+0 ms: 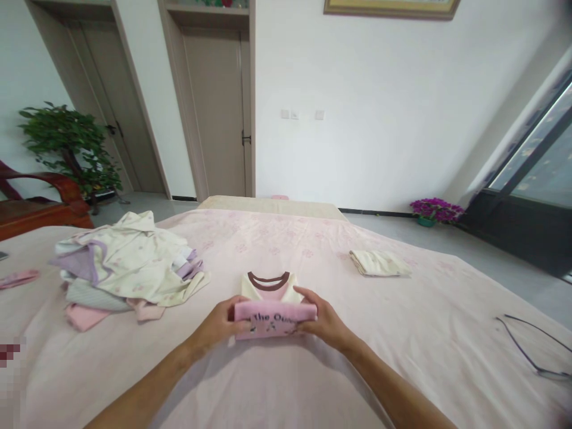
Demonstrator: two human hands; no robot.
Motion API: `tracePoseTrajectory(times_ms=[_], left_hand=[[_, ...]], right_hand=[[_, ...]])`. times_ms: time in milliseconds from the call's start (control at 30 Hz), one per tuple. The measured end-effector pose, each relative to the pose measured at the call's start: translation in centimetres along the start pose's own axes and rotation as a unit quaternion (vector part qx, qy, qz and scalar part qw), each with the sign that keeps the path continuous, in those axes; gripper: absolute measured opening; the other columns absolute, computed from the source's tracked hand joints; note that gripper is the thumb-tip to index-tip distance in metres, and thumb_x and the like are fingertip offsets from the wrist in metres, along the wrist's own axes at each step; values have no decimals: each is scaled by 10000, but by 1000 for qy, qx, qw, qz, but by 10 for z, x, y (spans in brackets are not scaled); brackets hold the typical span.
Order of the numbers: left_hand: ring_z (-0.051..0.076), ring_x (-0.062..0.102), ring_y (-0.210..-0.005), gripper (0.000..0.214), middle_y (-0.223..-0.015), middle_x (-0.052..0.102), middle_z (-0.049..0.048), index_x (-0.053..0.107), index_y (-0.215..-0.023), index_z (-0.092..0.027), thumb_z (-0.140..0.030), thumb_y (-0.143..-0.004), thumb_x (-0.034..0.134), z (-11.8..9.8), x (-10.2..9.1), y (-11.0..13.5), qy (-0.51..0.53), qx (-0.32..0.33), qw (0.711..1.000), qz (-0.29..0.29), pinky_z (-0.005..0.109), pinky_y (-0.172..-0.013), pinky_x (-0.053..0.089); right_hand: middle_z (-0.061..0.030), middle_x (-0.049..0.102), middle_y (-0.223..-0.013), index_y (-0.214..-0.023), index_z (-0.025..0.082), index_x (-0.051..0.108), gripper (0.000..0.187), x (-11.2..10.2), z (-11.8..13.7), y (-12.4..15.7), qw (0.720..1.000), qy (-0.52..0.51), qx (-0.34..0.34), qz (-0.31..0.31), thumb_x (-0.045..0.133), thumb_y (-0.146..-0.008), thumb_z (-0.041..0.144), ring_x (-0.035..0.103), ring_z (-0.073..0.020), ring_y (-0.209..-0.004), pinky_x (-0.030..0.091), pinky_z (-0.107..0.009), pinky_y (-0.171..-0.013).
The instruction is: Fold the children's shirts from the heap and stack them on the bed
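Note:
A small pink shirt [273, 311] with cream shoulders and a brown neckband lies in front of me, its lower part folded up toward the collar. Dark lettering and little printed figures show on the folded pink part. My left hand [229, 317] grips the fold's left end, thumb in front and fingers behind. At the right end my right hand [319, 316] holds the same fold, its thumb on the front and a finger reaching toward the cream shoulder. Parts of the fingers of both hands are hidden behind the cloth.
Left on the pink bedsheet [402, 357] is a loose pile of clothes [134, 262]. A folded cream garment [379, 263] lies to the right, and glasses [531, 351] rest near the right edge. A pink strip of cloth [18, 278] is at far left.

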State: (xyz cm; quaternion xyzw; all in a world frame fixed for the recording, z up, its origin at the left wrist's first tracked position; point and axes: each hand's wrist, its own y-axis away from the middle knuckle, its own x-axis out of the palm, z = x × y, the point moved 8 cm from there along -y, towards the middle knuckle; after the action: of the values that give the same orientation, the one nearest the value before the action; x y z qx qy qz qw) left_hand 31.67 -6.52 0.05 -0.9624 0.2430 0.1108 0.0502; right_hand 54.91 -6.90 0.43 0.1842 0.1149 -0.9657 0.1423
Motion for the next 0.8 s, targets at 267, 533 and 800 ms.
tracePoseTrajectory(times_ms=[267, 533, 800], left_hand=[[173, 588, -962, 316, -1010, 645, 67, 664, -1036, -238, -108, -921, 399, -23, 42, 72, -253, 217, 936, 111, 294, -869, 435], [192, 591, -997, 339, -1109, 610, 38, 581, -1161, -246, -363, -843, 604, -9, 16, 64, -299, -16, 951, -78, 277, -845, 434], [179, 576, -774, 141, -803, 606, -15, 589, -815, -212, -295, -722, 656, 4, 33, 67, -343, -81, 935, -40, 256, -670, 364]], right_hand=[[-48, 675, -997, -950, 243, 689, 271, 25, 40, 62, 947, 211, -193, 149, 496, -833, 93, 607, -180, -939, 431, -342, -854], [-37, 633, -994, -1077, 224, 592, 326, 11, 27, 53, 960, 278, 22, 32, 659, -772, 316, 565, -189, -898, 424, -311, -768], [-28, 617, -861, -861, 217, 604, 285, 30, 29, 54, 923, 368, 58, 93, 734, -640, 342, 532, -207, -822, 348, -292, -660]])
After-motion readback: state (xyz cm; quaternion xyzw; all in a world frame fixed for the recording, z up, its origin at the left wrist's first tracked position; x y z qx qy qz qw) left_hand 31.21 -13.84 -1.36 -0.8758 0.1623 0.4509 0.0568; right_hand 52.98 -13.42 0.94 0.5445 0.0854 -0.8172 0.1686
